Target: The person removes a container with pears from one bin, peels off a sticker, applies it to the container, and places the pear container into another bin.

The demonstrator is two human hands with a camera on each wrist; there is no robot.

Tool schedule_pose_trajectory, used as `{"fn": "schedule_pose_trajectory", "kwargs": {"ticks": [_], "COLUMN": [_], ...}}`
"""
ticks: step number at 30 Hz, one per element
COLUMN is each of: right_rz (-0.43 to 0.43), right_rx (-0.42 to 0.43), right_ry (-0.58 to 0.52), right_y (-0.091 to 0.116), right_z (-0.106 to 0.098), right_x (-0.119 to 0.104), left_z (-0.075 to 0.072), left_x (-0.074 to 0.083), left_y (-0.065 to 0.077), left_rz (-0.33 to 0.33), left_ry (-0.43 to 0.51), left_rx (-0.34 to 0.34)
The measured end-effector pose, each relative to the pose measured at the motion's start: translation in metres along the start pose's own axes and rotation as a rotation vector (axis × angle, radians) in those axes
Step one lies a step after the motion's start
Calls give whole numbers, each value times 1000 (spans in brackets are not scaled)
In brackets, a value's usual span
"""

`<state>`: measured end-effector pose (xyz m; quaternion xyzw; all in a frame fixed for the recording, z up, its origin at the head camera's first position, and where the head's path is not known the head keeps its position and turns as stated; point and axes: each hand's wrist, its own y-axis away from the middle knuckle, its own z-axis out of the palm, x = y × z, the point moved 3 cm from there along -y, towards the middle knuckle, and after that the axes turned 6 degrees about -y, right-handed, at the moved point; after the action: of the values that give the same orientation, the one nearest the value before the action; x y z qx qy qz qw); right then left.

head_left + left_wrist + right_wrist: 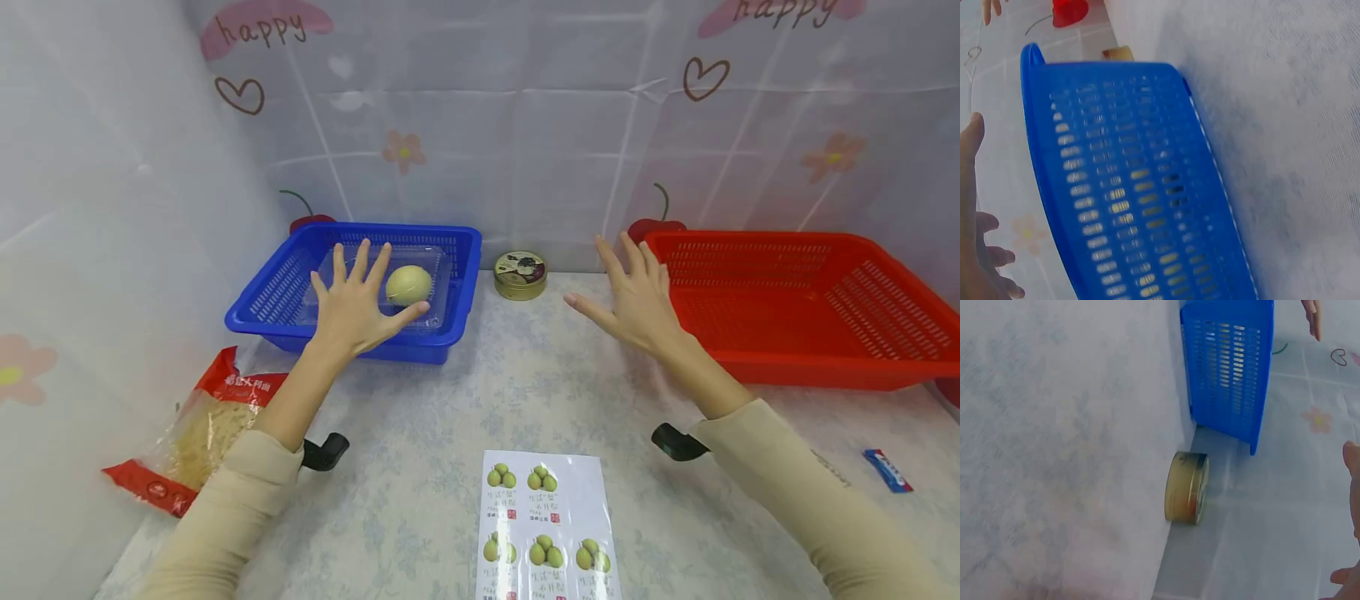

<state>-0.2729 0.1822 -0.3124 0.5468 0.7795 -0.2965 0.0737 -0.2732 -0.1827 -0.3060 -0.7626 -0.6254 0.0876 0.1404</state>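
My left hand (352,310) has its fingers spread and holds nothing; it overlaps the front of the blue basket (408,350) in the head view. Inside that basket lies a clear plastic box (441,271) with a pale yellow-green round fruit (409,284). The left wrist view shows the basket's slotted wall (1104,81) close by, the fingers at the left edge. My right hand (637,304), also spread and holding nothing, is near the left end of the red basket (787,368). A round gold tin (521,288) stands between the two hands, towards the back.
A red-ended clear bag of pasta (206,433) lies by the left wall, partly behind the left forearm. At the front is a sheet of pear stickers (585,483). A small blue-and-red packet (888,470) sits at right. A printed curtain (555,150) closes the back.
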Motion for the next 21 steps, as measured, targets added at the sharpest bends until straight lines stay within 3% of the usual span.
{"fn": "schedule_pose_trajectory", "kwargs": {"ticks": [7, 10, 13, 21], "right_rz": [-51, -67, -91, -76], "right_rx": [-144, -177, -193, -257], "right_ry": [-265, -316, -351, -385], "right_y": [-35, -50, -64, -97], "right_z": [27, 40, 52, 85], "right_x": [-22, -32, -45, -81], "left_z": [-10, -12, -10, 4], "left_x": [-39, -59, -78, -102], "left_y": [1, 0, -3, -19], "left_rz": [-86, -127, -127, -101], "left_ry": [-8, 53, 120, 204], "left_rx": [50, 56, 47, -174]}}
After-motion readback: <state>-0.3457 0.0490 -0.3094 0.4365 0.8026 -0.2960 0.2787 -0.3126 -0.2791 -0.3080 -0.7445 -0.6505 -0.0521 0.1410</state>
